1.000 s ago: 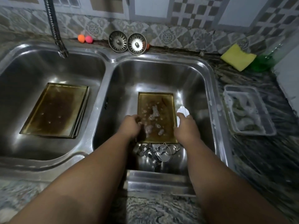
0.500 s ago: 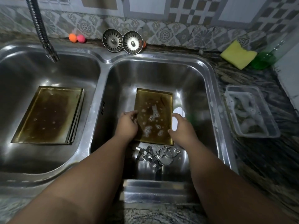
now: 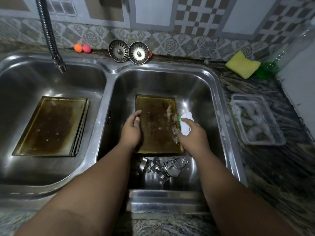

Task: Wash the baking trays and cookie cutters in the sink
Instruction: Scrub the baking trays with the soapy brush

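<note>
Head view. My left hand (image 3: 132, 132) rests on the left rim of the baking tray (image 3: 158, 124) lying flat in the right basin of the sink (image 3: 219, 106), fingers curled over the edge. My right hand (image 3: 192, 135) is closed around a white and green scrubbing pad (image 3: 186, 123) at the tray's right edge. A stack of trays (image 3: 51, 126) lies in the left basin; the cookie cutters (image 3: 162, 166) are piled just below the tray in my hands.

Risk: the wet, soapy tray could slip under my left hand and slide onto the cutters; their thin edges could nick my wrists.

Materials: trays are thin rectangular metal, brassy at the rim, dark with baked-on residue, beaded with water. Cutters are bright, bent steel strip. The basin is smooth, reflective stainless steel.
</note>
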